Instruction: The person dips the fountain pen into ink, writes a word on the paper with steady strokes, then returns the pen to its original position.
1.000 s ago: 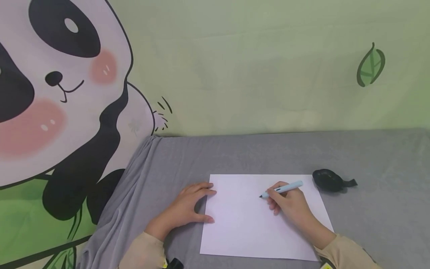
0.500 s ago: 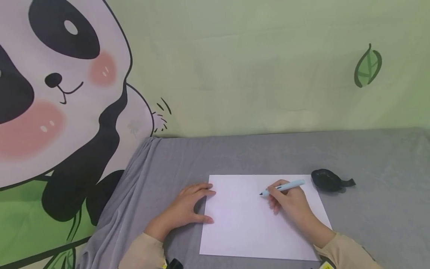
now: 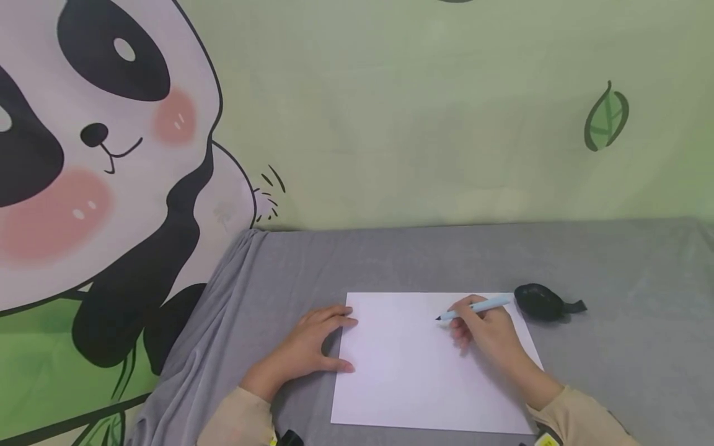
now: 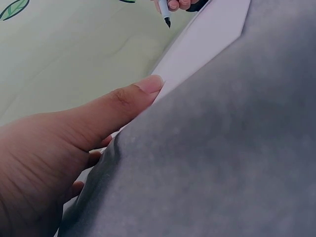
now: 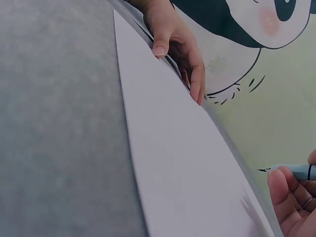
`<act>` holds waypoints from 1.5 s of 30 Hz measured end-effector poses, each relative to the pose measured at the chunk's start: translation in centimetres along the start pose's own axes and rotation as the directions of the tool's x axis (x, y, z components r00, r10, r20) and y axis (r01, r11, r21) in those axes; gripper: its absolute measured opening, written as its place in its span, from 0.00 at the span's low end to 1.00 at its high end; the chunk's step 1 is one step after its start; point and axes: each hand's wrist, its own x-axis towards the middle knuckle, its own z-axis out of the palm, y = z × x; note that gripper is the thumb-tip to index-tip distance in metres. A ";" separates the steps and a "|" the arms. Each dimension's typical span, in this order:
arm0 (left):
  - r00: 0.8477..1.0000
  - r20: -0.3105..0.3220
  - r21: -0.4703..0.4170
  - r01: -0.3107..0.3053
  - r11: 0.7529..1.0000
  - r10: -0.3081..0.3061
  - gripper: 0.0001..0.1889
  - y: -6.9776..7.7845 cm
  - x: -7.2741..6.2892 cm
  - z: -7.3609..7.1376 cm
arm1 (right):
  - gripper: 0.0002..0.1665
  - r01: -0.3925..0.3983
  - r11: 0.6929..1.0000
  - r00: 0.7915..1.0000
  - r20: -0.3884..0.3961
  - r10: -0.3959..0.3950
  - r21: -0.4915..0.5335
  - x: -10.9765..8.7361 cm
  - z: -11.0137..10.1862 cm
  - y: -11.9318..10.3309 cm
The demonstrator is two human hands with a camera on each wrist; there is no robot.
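Left hand, grip spread loose on the left edge of the paper | right hand, grip pinching the uncapped pen over the paper | black object by the paper's far-right corner | setup looks done; no marks visible, pen work seemingly all to do!

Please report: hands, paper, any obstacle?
Left hand touches paper. Right hand holds pen, tip raised. Visible paper unmarked. Black object near far right corner, clear of pen tip.

A panda backdrop and grey cloth suggest a staged set.
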 end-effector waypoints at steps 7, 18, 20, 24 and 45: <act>1.000 -0.002 0.008 -0.006 1.000 0.006 0.40 0.0 0.0 -0.1 | 0.14 0.016 1.000 1.000 0.004 -0.016 0.002 0.1 -0.6 -0.1; 1.000 0.000 0.019 -0.013 1.000 0.013 0.40 0.1 0.2 0.0 | 0.14 0.042 0.999 0.999 -0.008 -0.042 0.015 0.3 -1.4 -0.7; 1.000 -0.001 0.020 -0.014 1.000 0.014 0.39 0.1 0.2 0.0 | 0.14 0.040 0.999 0.999 -0.009 -0.040 0.017 0.3 -1.6 -0.7; 1.000 -0.002 0.020 -0.018 1.000 0.018 0.39 0.1 0.2 0.0 | 0.16 0.027 1.000 1.000 -0.011 -0.027 0.009 0.4 -2.1 -0.9; 1.000 -0.012 0.019 -0.021 1.000 0.021 0.39 0.0 0.1 0.1 | 0.19 0.101 0.993 0.994 -0.032 -0.103 -0.056 0.7 -5.8 -1.4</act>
